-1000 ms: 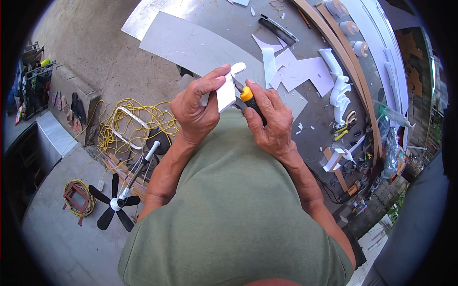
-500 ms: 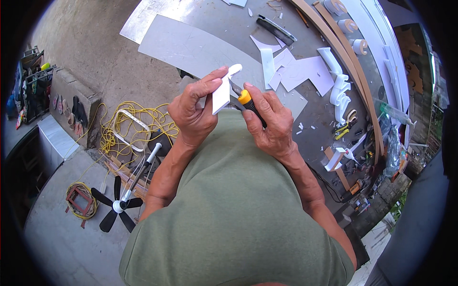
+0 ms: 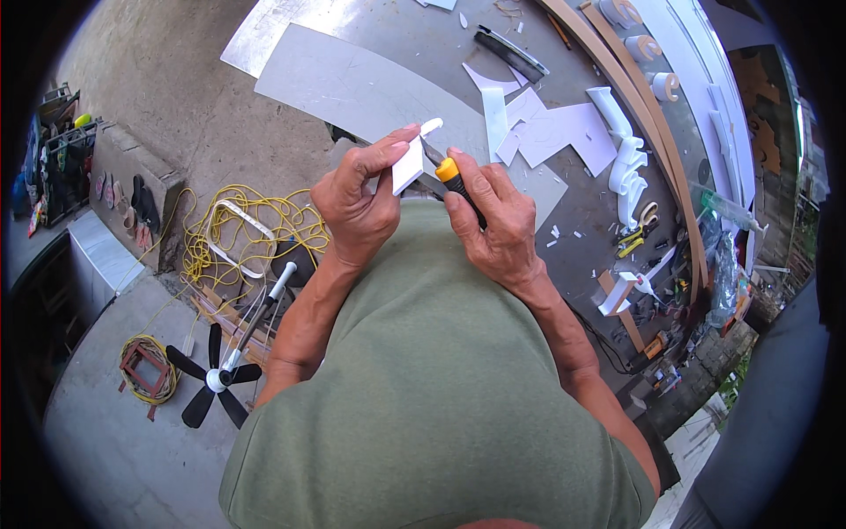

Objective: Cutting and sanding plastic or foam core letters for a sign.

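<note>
Held up over the near edge of the table, a small white board piece (image 3: 408,168) is pinched between the thumb and fingers of my left hand (image 3: 366,198). Its top end is a rounded, curved shape. My right hand (image 3: 495,201) is closed around what look like pliers (image 3: 449,169) with a yellow-and-black handle. The dark metal tip touches or nearly touches the white piece just below its rounded end. My fingers and palm hide part of the handle, so the exact kind of tool is hard to make out.
On the grey table lie white sheet offcuts (image 3: 564,137), a black cutter (image 3: 511,55), white cut-out shapes (image 3: 626,167), scissors (image 3: 649,212) and long brown strips (image 3: 652,115). To my left are a tangled yellow cable (image 3: 220,225) and a black-bladed fan (image 3: 216,379).
The tool in my right hand has shifted slightly up and left, its tip higher against the white piece. The piece's rounded end has tilted a little in my left hand.
</note>
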`<action>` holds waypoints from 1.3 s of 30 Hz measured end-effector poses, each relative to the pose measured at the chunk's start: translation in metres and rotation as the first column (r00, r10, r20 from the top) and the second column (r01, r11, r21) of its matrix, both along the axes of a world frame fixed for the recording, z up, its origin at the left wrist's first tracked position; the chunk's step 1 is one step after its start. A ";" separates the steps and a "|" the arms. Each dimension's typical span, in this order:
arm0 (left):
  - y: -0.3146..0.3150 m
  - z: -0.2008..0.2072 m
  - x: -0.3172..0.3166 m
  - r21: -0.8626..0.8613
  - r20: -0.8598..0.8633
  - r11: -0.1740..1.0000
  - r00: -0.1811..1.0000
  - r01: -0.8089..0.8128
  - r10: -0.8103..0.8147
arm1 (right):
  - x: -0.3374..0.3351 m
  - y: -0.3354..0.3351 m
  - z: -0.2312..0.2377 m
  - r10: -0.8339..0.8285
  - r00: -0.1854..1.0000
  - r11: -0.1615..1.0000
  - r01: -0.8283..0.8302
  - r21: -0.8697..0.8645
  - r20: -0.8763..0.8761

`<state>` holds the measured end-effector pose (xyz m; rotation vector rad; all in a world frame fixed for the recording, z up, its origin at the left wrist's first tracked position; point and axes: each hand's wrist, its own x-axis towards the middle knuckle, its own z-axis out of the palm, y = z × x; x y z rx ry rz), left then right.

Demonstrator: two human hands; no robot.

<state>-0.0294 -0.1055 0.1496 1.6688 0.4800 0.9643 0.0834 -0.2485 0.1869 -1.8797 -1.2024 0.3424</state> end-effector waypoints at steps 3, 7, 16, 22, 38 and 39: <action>0.001 -0.004 -0.001 -0.010 -0.007 1.000 1.000 0.017 -0.017 | -0.001 -0.001 0.001 -0.006 0.999 0.999 0.005 -0.032 -0.035; 0.003 -0.009 -0.006 0.003 -0.053 0.999 0.998 0.044 -0.044 | -0.004 -0.001 0.002 -0.027 0.997 0.997 0.021 -0.079 -0.078; -0.003 -0.002 -0.001 -0.116 0.006 0.992 0.999 0.055 -0.054 | -0.002 -0.007 0.001 -0.027 0.950 0.999 0.013 -0.046 -0.310; -0.001 0.005 0.003 -0.255 0.087 0.963 0.993 0.094 -0.074 | 0.006 -0.004 0.007 -0.021 0.834 1.000 0.009 -0.024 -0.551; -0.001 0.008 0.004 -0.217 0.076 0.971 0.994 0.099 -0.084 | 0.006 -0.001 -0.003 -0.026 0.904 0.997 -0.007 -0.074 -0.427; -0.002 0.007 0.004 -0.234 0.083 0.967 0.993 0.101 -0.084 | 0.005 0.000 -0.004 -0.025 0.904 0.997 -0.007 -0.074 -0.427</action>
